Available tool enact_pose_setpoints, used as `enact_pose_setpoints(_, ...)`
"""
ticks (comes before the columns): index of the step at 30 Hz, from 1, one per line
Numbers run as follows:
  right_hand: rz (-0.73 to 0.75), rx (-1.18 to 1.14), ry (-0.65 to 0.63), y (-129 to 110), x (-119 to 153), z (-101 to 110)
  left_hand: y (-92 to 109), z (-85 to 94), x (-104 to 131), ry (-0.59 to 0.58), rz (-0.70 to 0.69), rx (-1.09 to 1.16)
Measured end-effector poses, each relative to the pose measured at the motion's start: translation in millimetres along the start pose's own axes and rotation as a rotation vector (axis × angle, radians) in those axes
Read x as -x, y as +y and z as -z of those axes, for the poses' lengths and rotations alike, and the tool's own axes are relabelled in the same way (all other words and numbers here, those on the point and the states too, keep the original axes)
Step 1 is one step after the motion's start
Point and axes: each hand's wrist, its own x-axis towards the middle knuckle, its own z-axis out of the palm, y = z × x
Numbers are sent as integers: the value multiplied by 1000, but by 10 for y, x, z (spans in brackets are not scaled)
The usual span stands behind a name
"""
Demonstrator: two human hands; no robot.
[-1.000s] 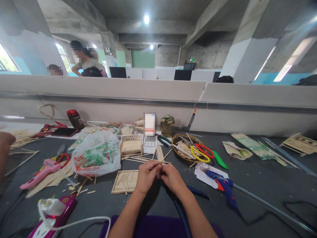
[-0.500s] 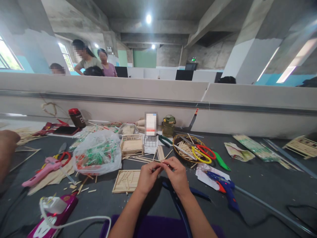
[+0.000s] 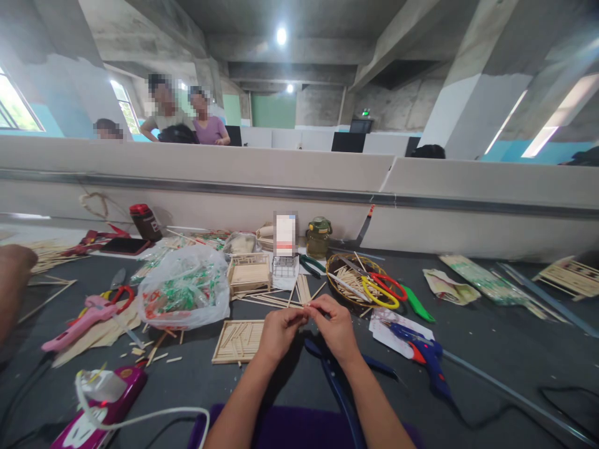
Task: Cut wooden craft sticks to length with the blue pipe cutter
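My left hand and my right hand meet fingertip to fingertip above the dark table. Both are closed in a pinch, and whatever sits between the fingers is too small to make out. Just left of my left hand lies a small wooden stick panel with loose short sticks on top. Below my right hand is a dark blue long-handled cutter. Beyond the fingers are loose wooden sticks and a little wooden stick-built piece of furniture.
Right of my hands are a basket of sticks with scissors and a blue glue gun. Leftward are a plastic bag, a pink glue gun and a magenta power strip. Another person's arm reaches in at far left.
My hands stay together in nearly the same place, with only slight shifts of the fingers. Two people in the background have moved a little to the right.
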Motion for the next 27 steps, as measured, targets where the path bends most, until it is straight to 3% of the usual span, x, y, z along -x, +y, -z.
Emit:
enact_pose_setpoints(7,-7,10,5,33,-52,-15,46,-12,-12,20,65,11)
enact_pose_setpoints(13,-130,-60,48,26,-84,-10,79,-13,-16,-19,54,15)
enact_pose_setpoints(27,-395,-341,-38,17,-72,-48,310,65,55,-257,511,524)
